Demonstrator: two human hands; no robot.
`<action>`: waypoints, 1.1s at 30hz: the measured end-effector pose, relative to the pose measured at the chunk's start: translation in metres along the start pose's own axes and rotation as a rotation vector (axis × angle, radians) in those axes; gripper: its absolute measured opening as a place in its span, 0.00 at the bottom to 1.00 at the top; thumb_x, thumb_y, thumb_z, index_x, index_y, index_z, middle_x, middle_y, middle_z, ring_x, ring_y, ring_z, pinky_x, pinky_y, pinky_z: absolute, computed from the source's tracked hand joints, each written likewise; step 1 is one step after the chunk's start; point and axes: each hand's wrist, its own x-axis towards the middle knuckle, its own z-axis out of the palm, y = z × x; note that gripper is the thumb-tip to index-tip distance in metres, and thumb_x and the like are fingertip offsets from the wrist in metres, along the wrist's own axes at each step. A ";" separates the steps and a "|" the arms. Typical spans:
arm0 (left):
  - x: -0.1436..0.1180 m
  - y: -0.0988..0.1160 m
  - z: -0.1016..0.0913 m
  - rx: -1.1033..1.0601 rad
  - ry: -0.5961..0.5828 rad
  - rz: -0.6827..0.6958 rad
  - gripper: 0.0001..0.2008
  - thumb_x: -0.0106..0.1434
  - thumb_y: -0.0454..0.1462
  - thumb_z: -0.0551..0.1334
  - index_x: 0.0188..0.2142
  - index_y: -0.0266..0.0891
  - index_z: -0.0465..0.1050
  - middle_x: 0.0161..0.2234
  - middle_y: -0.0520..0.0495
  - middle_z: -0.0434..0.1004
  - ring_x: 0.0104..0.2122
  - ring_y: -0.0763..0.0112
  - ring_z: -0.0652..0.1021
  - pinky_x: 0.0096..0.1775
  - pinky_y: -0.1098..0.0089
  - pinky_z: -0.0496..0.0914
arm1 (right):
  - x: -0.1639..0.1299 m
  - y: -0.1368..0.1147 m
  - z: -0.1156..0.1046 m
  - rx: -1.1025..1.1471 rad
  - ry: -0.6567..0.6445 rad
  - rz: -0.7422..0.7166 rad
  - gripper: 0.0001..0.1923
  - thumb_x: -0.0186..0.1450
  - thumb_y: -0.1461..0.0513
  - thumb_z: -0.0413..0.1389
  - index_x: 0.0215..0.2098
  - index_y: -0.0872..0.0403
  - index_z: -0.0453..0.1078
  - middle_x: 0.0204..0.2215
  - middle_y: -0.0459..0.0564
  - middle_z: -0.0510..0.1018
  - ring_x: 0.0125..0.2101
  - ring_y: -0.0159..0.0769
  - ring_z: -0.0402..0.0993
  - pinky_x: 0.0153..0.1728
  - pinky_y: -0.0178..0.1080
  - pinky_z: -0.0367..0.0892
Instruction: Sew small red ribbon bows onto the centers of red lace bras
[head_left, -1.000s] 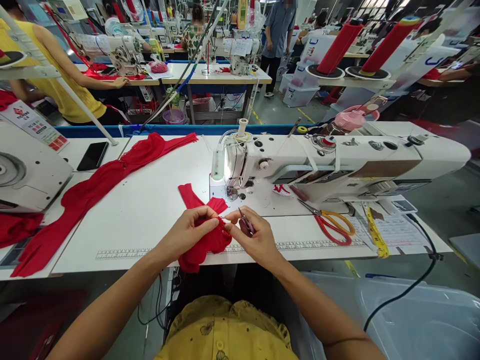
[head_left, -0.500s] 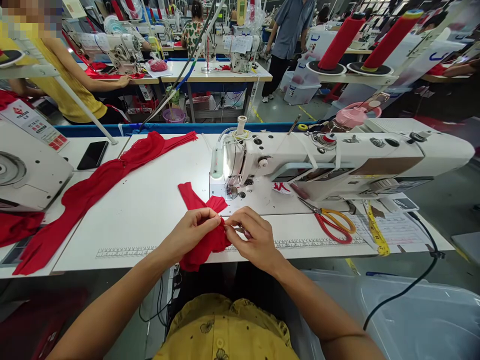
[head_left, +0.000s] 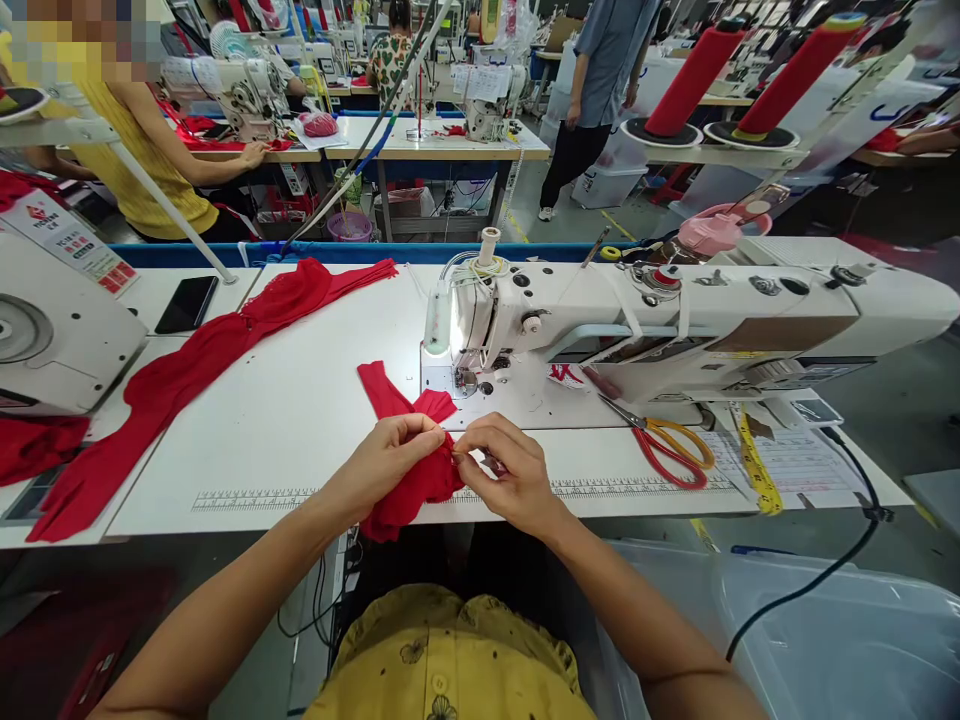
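Observation:
My left hand pinches a small red fabric piece that lies bunched at the front of the white sewing table, just before the sewing machine's needle area. Facing it, my right hand pinches the same fabric at its right edge. A small thread snipper tucked in the right hand's fingers is mostly hidden. The white sewing machine stands right behind my hands with its lamp lit.
Orange-handled scissors and a yellow tape measure lie to the right. A long red garment stretches across the table's left, beside a black phone. Two red thread cones stand behind. Other workers sit and stand beyond. A translucent bin sits lower right.
My right hand has curled in toward the fabric, so the snipper that stuck up from its fingers is now mostly hidden. The left hand keeps its pinch in place.

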 end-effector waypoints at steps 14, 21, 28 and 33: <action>-0.004 0.007 0.001 0.084 -0.012 0.025 0.19 0.61 0.51 0.66 0.33 0.36 0.73 0.29 0.51 0.73 0.27 0.75 0.71 0.28 0.75 0.63 | 0.009 -0.002 -0.004 0.122 -0.051 0.218 0.04 0.67 0.63 0.56 0.32 0.52 0.69 0.28 0.44 0.69 0.24 0.27 0.60 0.22 0.34 0.55; -0.003 0.009 0.002 0.132 -0.003 0.047 0.19 0.61 0.52 0.65 0.33 0.37 0.73 0.29 0.50 0.73 0.27 0.73 0.71 0.27 0.74 0.63 | 0.011 -0.003 -0.006 0.135 -0.061 0.294 0.04 0.65 0.62 0.58 0.31 0.52 0.70 0.26 0.42 0.69 0.22 0.27 0.56 0.23 0.34 0.54; -0.007 0.007 0.002 0.284 0.014 0.124 0.17 0.64 0.51 0.62 0.32 0.38 0.72 0.29 0.51 0.73 0.27 0.73 0.71 0.28 0.74 0.64 | 0.009 -0.003 -0.005 0.160 -0.071 0.368 0.02 0.63 0.62 0.58 0.33 0.52 0.71 0.27 0.42 0.68 0.22 0.26 0.56 0.23 0.33 0.54; -0.009 0.003 0.002 0.428 0.056 0.183 0.16 0.63 0.50 0.64 0.33 0.39 0.72 0.31 0.50 0.76 0.31 0.69 0.74 0.32 0.72 0.67 | 0.013 -0.008 -0.008 0.175 -0.129 0.323 0.04 0.62 0.65 0.57 0.36 0.52 0.72 0.28 0.42 0.67 0.24 0.26 0.58 0.25 0.32 0.55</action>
